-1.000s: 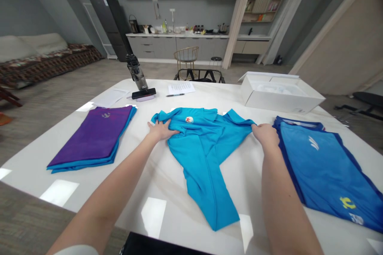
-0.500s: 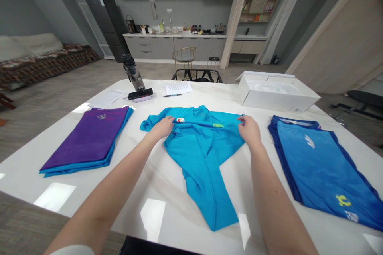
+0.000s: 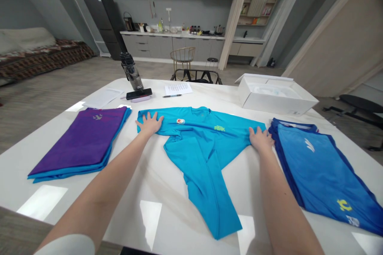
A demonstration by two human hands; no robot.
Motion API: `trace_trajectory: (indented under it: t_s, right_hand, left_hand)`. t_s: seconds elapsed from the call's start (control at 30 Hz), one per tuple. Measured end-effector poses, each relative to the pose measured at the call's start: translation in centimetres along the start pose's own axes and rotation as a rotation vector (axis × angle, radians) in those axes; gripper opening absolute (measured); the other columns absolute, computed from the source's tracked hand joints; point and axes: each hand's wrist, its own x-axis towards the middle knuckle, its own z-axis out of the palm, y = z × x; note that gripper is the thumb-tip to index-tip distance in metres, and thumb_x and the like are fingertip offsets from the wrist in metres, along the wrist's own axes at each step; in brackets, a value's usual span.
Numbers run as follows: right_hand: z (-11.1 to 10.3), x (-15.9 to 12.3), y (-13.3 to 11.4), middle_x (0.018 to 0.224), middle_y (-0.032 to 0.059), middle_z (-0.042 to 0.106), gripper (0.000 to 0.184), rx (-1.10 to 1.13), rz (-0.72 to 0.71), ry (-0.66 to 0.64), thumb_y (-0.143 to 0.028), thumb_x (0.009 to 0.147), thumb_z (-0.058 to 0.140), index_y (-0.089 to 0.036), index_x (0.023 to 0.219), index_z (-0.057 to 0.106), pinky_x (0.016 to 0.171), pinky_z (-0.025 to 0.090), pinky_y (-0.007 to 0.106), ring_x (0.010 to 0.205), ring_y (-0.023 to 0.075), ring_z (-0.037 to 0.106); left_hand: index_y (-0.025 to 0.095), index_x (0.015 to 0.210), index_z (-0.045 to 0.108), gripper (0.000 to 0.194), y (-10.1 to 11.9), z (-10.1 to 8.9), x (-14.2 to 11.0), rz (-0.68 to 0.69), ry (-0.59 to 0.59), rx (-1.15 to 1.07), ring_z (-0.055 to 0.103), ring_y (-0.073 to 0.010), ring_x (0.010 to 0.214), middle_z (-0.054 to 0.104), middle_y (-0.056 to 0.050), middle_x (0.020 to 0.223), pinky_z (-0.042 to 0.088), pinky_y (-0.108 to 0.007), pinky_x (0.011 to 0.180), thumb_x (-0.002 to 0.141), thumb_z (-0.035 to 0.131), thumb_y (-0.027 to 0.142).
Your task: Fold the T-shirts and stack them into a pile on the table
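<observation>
A turquoise T-shirt lies on the white table in front of me, its shoulders and sleeves spread sideways and its lower part bunched into a narrow, slanting strip. My left hand rests on the left sleeve with the fingers spread. On the opposite sleeve, my right hand lies with its fingers apart, close to the blue shirts. A round badge and a green print show on the chest.
Folded purple and blue shirts lie on the left, folded blue shirts on the right. Farther back are a handheld vacuum, a phone, a pen, paper sheets and a white box.
Both hands have moved outward from the chest to the sleeves, and their fingers have opened. The sleeves now lie stretched out flatter and wider.
</observation>
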Motion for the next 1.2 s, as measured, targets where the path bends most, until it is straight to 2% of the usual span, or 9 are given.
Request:
trace_trajectory:
  t_s: [0.1,0.17,0.23,0.33,0.4,0.47,0.73,0.87,1.2]
  right_hand:
    - [0.1,0.6,-0.3,0.159,0.0367,0.033,0.072,-0.08,-0.089,0.119,-0.048,0.104,0.028,0.004,0.151,0.043,0.12,0.023,0.062,0.153,0.0432,0.027]
    - [0.2,0.6,-2.0,0.162,0.0334,0.031,0.068,-0.089,-0.269,0.122,-0.042,0.105,0.028,0.004,0.152,0.041,0.122,0.023,0.057,0.155,0.0389,0.024]
    - [0.4,0.3,-4.3,0.168,0.0234,0.027,0.066,-0.054,-0.448,0.022,-0.045,0.106,0.025,-0.006,0.158,0.039,0.123,0.023,0.057,0.157,0.0347,0.022]
    - [1.2,-0.2,-7.9,0.173,0.0076,0.021,0.069,-0.044,-0.507,-0.157,-0.061,0.104,0.019,-0.028,0.162,0.037,0.121,0.015,0.071,0.158,0.0343,0.016]
    - [1.8,-0.3,-9.5,0.174,0.0025,0.016,0.073,-0.102,-0.464,-0.209,-0.07,0.101,0.015,-0.036,0.164,0.03,0.117,0.008,0.079,0.159,0.0355,0.011]
    - [2.3,-0.1,-10.4,0.175,0.0003,0.01,0.077,-0.161,-0.423,-0.22,-0.075,0.099,0.013,-0.038,0.166,0.022,0.116,0.003,0.081,0.16,0.0361,0.007]
    - [3.0,2.2,-11.2,0.175,0.0007,0.01,0.086,-0.153,-0.368,-0.164,-0.083,0.094,0.013,-0.038,0.166,0.021,0.117,0.0,0.08,0.159,0.0381,0.007]
    - [3.2,2.9,-11.8,0.175,0.0028,0.011,0.085,-0.148,-0.372,-0.14,-0.081,0.095,0.013,-0.036,0.166,0.022,0.116,0.001,0.08,0.159,0.0392,0.008]
    - [3.4,5.2,-13.5,0.175,0.0024,0.01,0.084,-0.18,-0.388,-0.14,-0.08,0.095,0.012,-0.037,0.167,0.02,0.115,0.004,0.082,0.159,0.0391,0.008]
  left_hand:
    - [0.017,0.164,0.03,0.084,-0.2,-0.2,0.6,-0.03,0.078,0.03,0.016,-0.0421,0.158,0.021,-0.019,0.171,0.015,-0.068,0.122,0.099,0.014,0.067]
    - [0.011,0.164,0.027,0.079,1.0,-0.2,0.6,0.102,0.147,0.029,0.018,-0.0373,0.158,0.021,-0.02,0.171,0.017,-0.059,0.126,0.102,0.017,0.059]
    - [0.014,0.165,0.026,0.073,3.0,0.0,0.3,0.325,0.153,0.011,0.017,-0.0314,0.16,0.02,-0.015,0.173,0.018,-0.052,0.127,0.104,0.018,0.053]
    - [0.027,0.165,0.028,0.069,6.2,0.7,0.3,0.487,-0.032,-0.012,0.016,-0.031,0.16,0.019,-0.007,0.174,0.017,-0.059,0.126,0.104,0.017,0.058]
    - [0.033,0.164,0.029,0.073,7.6,1.3,0.7,0.449,-0.137,-0.007,0.013,-0.0341,0.16,0.017,-0.005,0.174,0.013,-0.066,0.124,0.101,0.017,0.066]
    - [0.034,0.165,0.027,0.077,8.3,1.7,1.4,0.396,-0.16,-0.004,0.01,-0.0353,0.16,0.014,-0.003,0.174,0.009,-0.07,0.123,0.098,0.017,0.072]
    - [0.035,0.164,0.029,0.079,8.3,2.2,3.1,0.275,-0.044,-0.046,0.008,-0.0348,0.161,0.014,-0.001,0.174,0.005,-0.071,0.123,0.096,0.014,0.073]
    - [0.035,0.164,0.031,0.078,8.4,2.6,3.8,0.278,0.023,-0.074,0.008,-0.0346,0.161,0.015,0.0,0.174,0.001,-0.071,0.124,0.097,0.016,0.072]
    - [0.034,0.164,0.031,0.079,9.0,2.5,6.7,0.308,0.039,-0.062,0.01,-0.0346,0.16,0.017,-0.001,0.174,0.001,-0.07,0.124,0.097,0.015,0.072]
